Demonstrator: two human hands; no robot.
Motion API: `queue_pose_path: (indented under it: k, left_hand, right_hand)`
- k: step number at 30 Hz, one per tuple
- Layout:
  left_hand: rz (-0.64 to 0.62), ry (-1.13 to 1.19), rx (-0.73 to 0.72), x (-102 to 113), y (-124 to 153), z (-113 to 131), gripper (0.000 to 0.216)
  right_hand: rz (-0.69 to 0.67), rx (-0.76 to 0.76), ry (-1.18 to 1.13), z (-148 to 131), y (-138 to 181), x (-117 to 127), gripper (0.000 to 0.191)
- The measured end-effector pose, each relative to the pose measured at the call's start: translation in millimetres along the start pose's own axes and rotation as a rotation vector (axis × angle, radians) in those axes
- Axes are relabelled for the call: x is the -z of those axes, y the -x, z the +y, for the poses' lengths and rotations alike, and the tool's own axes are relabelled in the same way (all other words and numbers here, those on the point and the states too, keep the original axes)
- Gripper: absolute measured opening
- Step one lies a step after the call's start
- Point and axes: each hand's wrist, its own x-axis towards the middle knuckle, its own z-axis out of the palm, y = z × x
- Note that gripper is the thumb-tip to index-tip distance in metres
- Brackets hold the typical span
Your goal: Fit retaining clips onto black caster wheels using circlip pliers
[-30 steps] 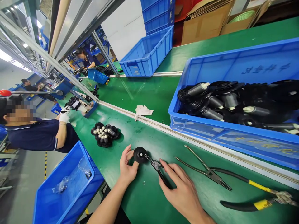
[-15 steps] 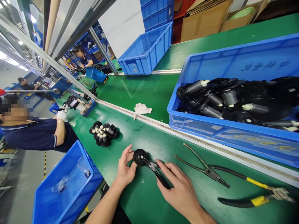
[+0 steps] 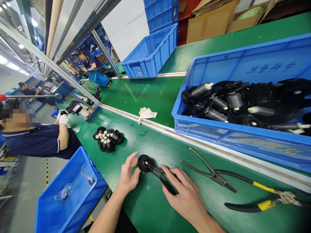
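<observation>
Green table underlies everything. Left of the loaded blue bin and nearer me, my left hand holds the black round part by its edge; my right hand grips pliers, tips at its pale centre. I'd brace the rim and squeeze gently.

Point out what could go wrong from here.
The pliers in the right hand, tips at the centre of the round black part, could slip toward the bare left hand at its edge. The small ring lying loose on the green bench nearby might get brushed away and lost.
</observation>
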Motion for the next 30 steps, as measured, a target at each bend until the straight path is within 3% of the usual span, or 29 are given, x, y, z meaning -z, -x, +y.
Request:
queue_pose_path:
  k: [15,30]
  left_hand:
    - [-0.032,-0.086,0.015,9.3,7.0,-11.5,0.054]
    - [0.110,-0.035,-0.180,3.8,1.8,-13.2,0.035]
  right_hand:
    - [-0.019,0.053,0.091,-0.8,-0.1,0.9,0.059]
    - [-0.058,0.069,0.107,-4.2,2.1,1.9,0.059]
